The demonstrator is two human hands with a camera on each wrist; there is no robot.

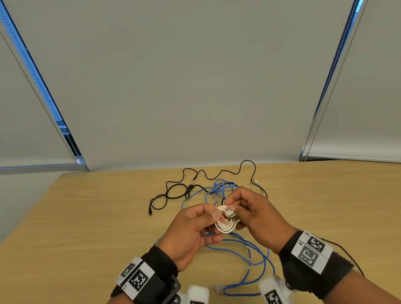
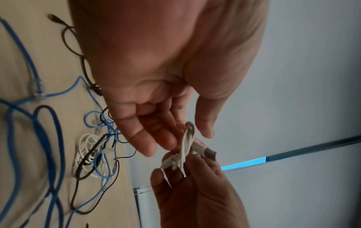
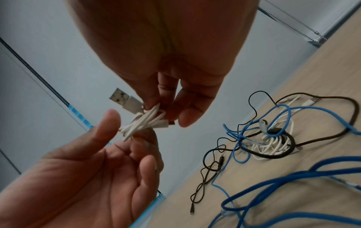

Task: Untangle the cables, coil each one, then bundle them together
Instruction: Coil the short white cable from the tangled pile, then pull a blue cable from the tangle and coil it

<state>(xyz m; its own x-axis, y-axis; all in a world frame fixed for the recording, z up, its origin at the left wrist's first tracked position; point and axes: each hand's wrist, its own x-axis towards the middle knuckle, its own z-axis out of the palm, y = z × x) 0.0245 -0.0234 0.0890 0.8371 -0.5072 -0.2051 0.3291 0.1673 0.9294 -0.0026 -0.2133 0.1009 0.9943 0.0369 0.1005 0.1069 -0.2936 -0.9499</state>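
Note:
A small white cable coil [image 1: 225,226] with a USB plug [image 1: 230,213] hangs above the table between both hands. My right hand [image 1: 234,211] pinches the coil [image 3: 144,121] near the plug [image 3: 123,100]. Facing it, my left hand [image 1: 214,220] holds the coil's other side [image 2: 187,143] loosely between thumb and curled fingers. Tangled on the table lie a dark blue cable [image 1: 248,256], a light blue cable [image 1: 212,191], a thin black cable [image 1: 174,192] and another white cable [image 3: 273,145] under a thick black cable [image 3: 332,131].
The wooden table [image 1: 81,233] runs to a far edge below grey window blinds [image 1: 189,80]. A clear network plug [image 1: 218,288] on the blue cable lies near my wrists. Bare wood shows left and right of the tangle.

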